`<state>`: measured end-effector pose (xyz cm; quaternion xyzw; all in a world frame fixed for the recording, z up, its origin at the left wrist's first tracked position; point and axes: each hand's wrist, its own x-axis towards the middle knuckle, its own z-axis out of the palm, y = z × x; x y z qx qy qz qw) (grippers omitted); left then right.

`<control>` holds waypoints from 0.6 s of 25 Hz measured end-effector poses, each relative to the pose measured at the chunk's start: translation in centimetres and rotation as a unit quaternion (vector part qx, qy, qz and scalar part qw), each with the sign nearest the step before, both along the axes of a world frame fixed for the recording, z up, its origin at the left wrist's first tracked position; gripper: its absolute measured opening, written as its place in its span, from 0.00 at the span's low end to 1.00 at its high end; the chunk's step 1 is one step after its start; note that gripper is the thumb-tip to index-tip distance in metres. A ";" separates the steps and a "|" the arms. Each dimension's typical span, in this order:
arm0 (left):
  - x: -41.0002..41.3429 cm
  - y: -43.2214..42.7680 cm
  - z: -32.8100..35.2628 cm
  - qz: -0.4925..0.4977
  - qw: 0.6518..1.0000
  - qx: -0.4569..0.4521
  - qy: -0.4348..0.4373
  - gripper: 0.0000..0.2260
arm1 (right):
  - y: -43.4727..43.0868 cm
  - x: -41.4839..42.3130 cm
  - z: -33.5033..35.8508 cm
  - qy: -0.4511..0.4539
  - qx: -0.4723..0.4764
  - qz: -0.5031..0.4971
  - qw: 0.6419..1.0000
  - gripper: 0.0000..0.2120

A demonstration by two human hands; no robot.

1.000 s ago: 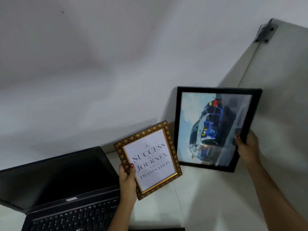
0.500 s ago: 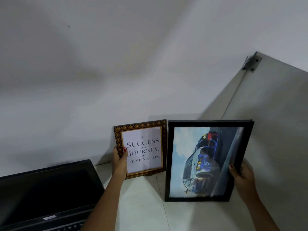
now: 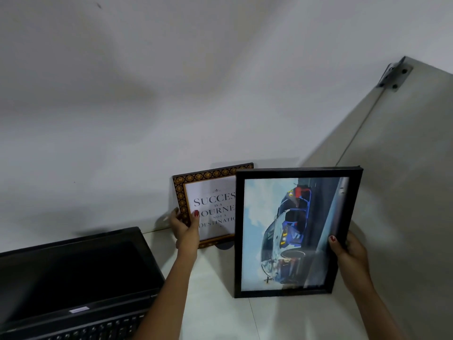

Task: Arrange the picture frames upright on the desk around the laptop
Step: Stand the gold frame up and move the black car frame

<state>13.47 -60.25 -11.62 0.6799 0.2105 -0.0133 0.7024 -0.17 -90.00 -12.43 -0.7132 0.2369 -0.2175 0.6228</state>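
Note:
A small gold-patterned quote frame [image 3: 208,204] stands upright at the back of the white desk [image 3: 215,303], close to the wall. My left hand [image 3: 185,229] grips its left edge, thumb on the front. A larger black frame with a car picture [image 3: 291,231] is held upright in front of it and covers the small frame's right side. My right hand [image 3: 348,256] holds the black frame by its right edge. Whether its bottom edge touches the desk is unclear. An open black laptop [image 3: 73,283] sits at the lower left.
A white wall [image 3: 171,94] runs behind the desk. A grey side panel [image 3: 404,180] with a metal bracket [image 3: 392,76] closes off the right side. Bare desk surface lies between the laptop and the black frame.
The small frame went from tilted in the air to upright by the wall. The black frame has shifted left and nearer, now overlapping the small frame.

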 end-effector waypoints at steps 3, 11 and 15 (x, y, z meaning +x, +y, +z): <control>-1.4 0.2 1.9 0.023 0.996 -0.082 0.009 0.27 | 1.2 -1.1 0.6 0.009 0.011 -0.024 1.000 0.14; -14.9 0.6 7.5 -0.199 0.966 -0.163 0.027 0.14 | 6.9 -6.7 8.1 -0.080 -0.044 -0.026 0.995 0.14; -18.1 3.7 10.3 -0.190 0.973 -0.126 -0.045 0.13 | 9.1 -9.3 12.9 -0.104 -0.143 0.006 0.984 0.09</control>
